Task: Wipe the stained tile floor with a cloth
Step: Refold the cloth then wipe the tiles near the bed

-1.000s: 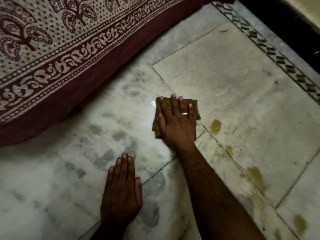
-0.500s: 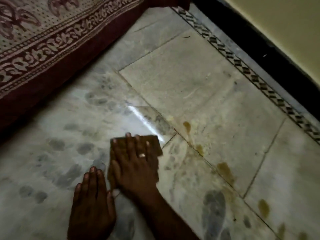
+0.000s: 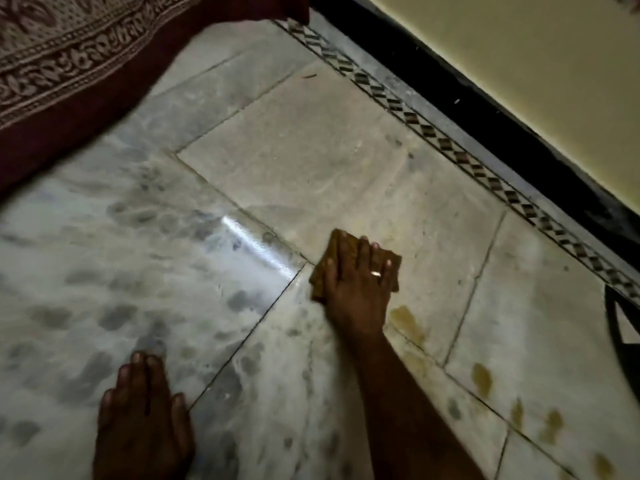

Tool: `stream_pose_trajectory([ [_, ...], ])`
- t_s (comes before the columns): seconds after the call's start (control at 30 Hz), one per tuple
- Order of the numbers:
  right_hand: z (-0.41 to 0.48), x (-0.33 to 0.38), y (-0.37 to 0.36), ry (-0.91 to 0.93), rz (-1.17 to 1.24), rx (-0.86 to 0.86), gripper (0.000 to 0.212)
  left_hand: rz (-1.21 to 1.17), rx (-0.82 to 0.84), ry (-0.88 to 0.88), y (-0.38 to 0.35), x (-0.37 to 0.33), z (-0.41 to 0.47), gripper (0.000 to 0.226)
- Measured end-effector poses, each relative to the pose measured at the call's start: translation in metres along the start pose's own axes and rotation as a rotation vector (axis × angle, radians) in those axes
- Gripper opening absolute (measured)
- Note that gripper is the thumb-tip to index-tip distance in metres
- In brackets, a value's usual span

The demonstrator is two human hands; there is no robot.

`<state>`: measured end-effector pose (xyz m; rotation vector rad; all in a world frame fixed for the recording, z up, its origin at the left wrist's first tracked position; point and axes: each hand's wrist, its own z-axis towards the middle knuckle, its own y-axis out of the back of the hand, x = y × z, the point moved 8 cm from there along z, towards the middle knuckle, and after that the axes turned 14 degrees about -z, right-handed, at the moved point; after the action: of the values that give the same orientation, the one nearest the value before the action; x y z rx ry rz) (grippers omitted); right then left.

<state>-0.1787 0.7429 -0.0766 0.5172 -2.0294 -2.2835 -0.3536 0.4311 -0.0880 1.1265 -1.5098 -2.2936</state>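
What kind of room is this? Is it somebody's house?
Probably a room in a home, maybe a bedroom: a printed cloth drapes beside a marble tile floor, and a patterned border strip runs along the painted wall.

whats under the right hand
A folded brown cloth, edges showing around the right hand, which presses it on the tile floor. The floor beneath the cloth is covered, so any stain there is unseen.

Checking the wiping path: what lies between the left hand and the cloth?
In the head view, only tile floor between left hand and cloth: grey smudges and one grout line; no loose objects.
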Motion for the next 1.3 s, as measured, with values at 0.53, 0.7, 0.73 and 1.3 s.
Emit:
stream_pose_trajectory([
  [0.53, -0.168, 0.129, 0.048, 0.411, 0.168, -0.127, 0.063, 0.010, -0.035, -0.037, -0.002, -0.005, -0.003, 0.062],
  [0.7, -0.064, 0.176, 0.049, 0.471, 0.362, -0.220, 0.052, 0.002, -0.011, -0.047, -0.007, 0.000, -0.005, 0.063],
  [0.73, -0.040, 0.172, 0.045, 0.448, 0.342, -0.213, 0.052, -0.001, -0.011, -0.054, -0.007, 0.000, -0.004, 0.063],
  [1.3, -0.121, -0.031, -0.001, -0.084, 0.082, 0.169, 0.062, 0.004, -0.019, -0.097, -0.002, 0.003, -0.007, 0.063],
])
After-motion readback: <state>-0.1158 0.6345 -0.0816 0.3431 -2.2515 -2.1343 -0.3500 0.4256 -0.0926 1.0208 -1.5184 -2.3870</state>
